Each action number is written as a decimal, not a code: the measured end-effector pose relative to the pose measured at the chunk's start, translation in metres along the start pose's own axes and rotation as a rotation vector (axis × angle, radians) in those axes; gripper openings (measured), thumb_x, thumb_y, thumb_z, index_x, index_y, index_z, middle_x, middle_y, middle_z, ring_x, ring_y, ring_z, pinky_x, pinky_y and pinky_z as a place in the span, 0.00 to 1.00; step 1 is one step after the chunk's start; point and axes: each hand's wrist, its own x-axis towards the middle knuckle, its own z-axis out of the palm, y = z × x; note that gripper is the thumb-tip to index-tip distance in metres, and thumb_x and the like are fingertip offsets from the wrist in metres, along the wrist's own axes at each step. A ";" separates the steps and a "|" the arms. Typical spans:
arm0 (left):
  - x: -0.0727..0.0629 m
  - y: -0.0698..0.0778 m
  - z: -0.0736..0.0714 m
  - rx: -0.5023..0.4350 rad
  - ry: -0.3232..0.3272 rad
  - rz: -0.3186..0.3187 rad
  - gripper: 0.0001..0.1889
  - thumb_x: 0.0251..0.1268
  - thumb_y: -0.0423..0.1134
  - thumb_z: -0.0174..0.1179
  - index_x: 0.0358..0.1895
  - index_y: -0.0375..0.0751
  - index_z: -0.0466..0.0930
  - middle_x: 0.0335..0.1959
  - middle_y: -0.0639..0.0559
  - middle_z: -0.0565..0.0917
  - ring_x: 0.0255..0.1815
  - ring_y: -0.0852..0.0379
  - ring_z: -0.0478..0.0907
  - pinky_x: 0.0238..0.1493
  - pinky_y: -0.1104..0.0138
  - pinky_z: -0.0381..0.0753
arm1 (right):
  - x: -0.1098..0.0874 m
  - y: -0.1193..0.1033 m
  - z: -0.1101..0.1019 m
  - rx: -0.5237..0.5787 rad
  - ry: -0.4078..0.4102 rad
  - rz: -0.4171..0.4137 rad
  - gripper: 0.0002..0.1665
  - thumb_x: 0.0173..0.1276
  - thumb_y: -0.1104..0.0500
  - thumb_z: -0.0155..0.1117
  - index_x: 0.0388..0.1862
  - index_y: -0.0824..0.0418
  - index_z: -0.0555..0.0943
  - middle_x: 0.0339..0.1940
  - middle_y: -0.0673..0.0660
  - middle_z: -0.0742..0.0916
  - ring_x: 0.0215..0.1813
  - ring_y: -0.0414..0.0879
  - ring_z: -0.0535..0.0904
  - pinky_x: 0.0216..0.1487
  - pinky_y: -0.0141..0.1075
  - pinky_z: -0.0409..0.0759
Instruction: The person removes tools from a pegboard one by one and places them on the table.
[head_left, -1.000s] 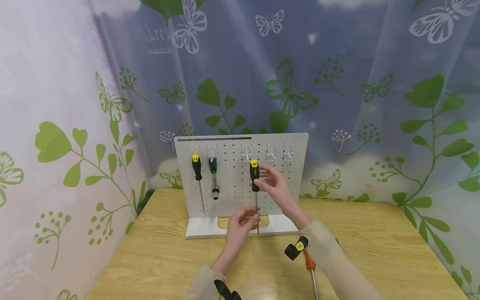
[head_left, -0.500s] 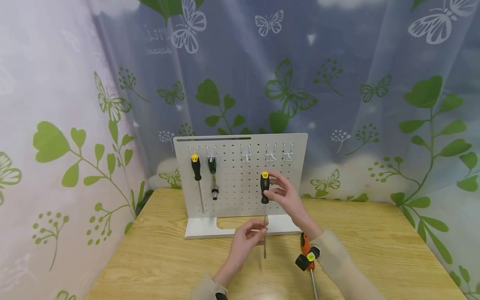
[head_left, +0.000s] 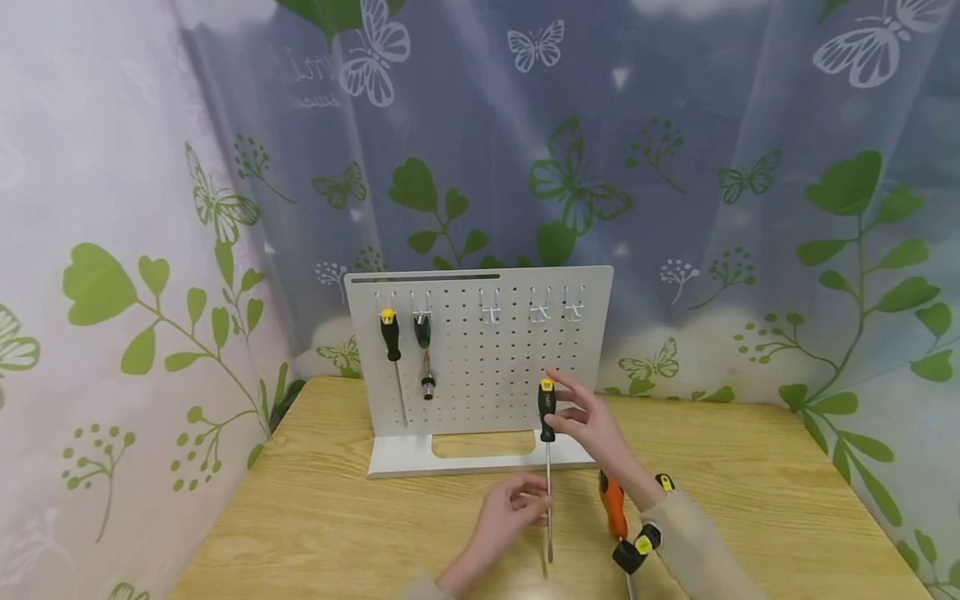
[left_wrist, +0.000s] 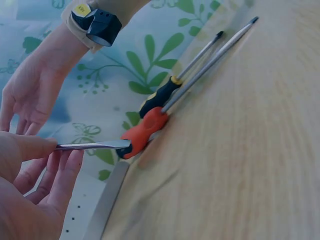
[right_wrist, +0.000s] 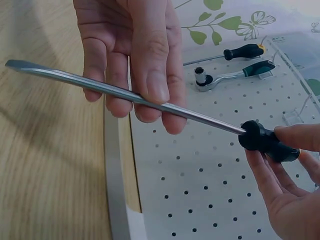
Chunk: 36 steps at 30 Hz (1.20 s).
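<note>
The right hand (head_left: 588, 421) pinches one screwdriver (head_left: 548, 433) by the handle (head_left: 547, 404); the left hand (head_left: 510, 510) pinches its shaft (right_wrist: 210, 120). Two more screwdrivers (left_wrist: 144, 131) (left_wrist: 161, 97) lie on the table (head_left: 322, 517); another screwdriver (head_left: 391, 335) hangs beside one wrench (head_left: 423, 335).

The upright screwdriver (head_left: 548, 429) has a smooth, shiny metal shaft (right_wrist: 215, 122) and a black plastic handle (right_wrist: 253, 136). Toward ten o'clock from it, the wrench (head_left: 423, 332) shows glossy metal; toward four o'clock, the orange handle (head_left: 613, 504) looks plastic. The pegboard (head_left: 468, 367) is smooth and matt, the desk (head_left: 300, 517) grained wood with a low sheen, the curtain (head_left: 480, 108) cloth.
</note>
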 end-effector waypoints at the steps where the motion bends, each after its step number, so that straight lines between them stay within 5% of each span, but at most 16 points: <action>1: -0.001 -0.002 0.001 -0.004 -0.009 0.000 0.15 0.66 0.25 0.63 0.51 0.17 0.77 0.40 0.43 0.84 0.34 0.64 0.83 0.41 0.57 0.90 | -0.002 0.002 -0.001 -0.003 -0.001 0.002 0.39 0.71 0.65 0.67 0.78 0.58 0.64 0.66 0.72 0.77 0.49 0.52 0.85 0.49 0.33 0.85; 11: -0.014 -0.009 0.011 -0.027 -0.061 -0.040 0.14 0.65 0.23 0.63 0.52 0.19 0.76 0.39 0.47 0.82 0.31 0.63 0.82 0.38 0.59 0.90 | -0.020 0.019 -0.006 0.044 0.001 0.099 0.38 0.71 0.65 0.66 0.77 0.63 0.63 0.64 0.76 0.76 0.46 0.44 0.86 0.48 0.34 0.86; 18: -0.020 -0.011 0.015 -0.027 -0.072 -0.119 0.13 0.67 0.24 0.61 0.52 0.22 0.77 0.36 0.51 0.82 0.31 0.60 0.83 0.35 0.65 0.90 | -0.032 0.030 -0.005 0.060 0.022 0.203 0.38 0.72 0.62 0.67 0.77 0.60 0.64 0.64 0.74 0.77 0.46 0.45 0.86 0.50 0.45 0.87; 26: -0.027 -0.018 0.019 -0.043 -0.091 -0.158 0.10 0.68 0.24 0.61 0.50 0.24 0.77 0.35 0.48 0.83 0.33 0.55 0.84 0.33 0.63 0.90 | -0.042 0.041 -0.002 0.059 0.052 0.249 0.37 0.70 0.64 0.68 0.75 0.63 0.66 0.61 0.74 0.79 0.43 0.43 0.86 0.46 0.36 0.87; 36: -0.034 -0.019 0.020 0.089 -0.098 -0.207 0.06 0.65 0.23 0.63 0.43 0.29 0.80 0.31 0.50 0.84 0.29 0.56 0.84 0.30 0.66 0.89 | -0.052 0.049 0.001 -0.012 0.077 0.277 0.34 0.69 0.65 0.70 0.72 0.68 0.70 0.58 0.73 0.80 0.51 0.56 0.85 0.45 0.38 0.88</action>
